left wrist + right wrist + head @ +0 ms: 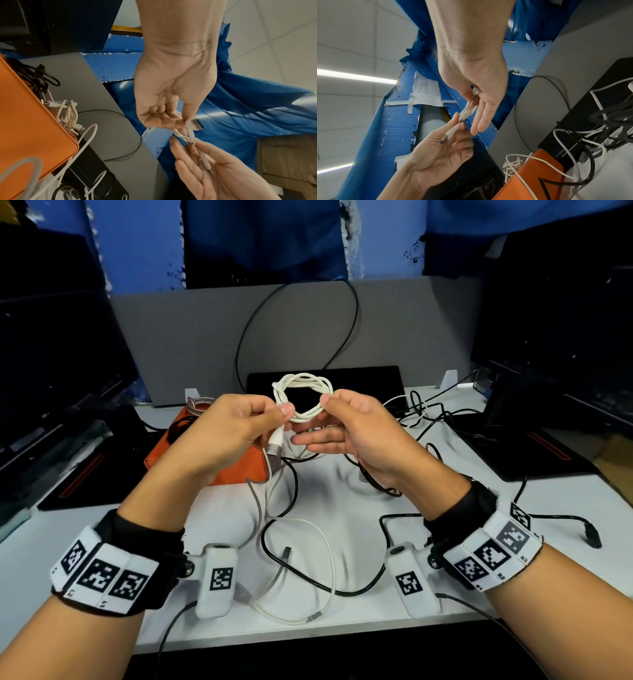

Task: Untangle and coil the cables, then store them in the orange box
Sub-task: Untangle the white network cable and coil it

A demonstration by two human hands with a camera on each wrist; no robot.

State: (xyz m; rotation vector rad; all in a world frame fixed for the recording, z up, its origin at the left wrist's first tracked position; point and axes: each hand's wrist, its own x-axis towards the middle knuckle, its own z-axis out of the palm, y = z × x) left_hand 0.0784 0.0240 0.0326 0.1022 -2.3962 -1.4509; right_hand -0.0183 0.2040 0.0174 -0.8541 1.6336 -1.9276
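Pinching a white coiled cable [303, 397] between them, the left hand [233, 433] and right hand [356, 433] hold it up above the bench [342, 508]. The left thumb and forefinger clamp the coil's lower left side, the right thumb and forefinger its right side, while the right hand's remaining fingers lie straight beneath. The coil stands as an upright ring of several turns facing the person, its opening level with the fingertips. One end, a white USB plug [275, 443] with a metal tip, hangs from the left grip and points down and toward the person. The cable looks white, round and tightly wound, one strand wrapped across the top. Just below the left hand sits the orange box [236, 467], which in the left wrist view holds a bundled white cable [67, 115] and a black cable [42, 77]. Loose white cable [308, 573] and black cable [359, 587] sprawl over the bench nearer the person.
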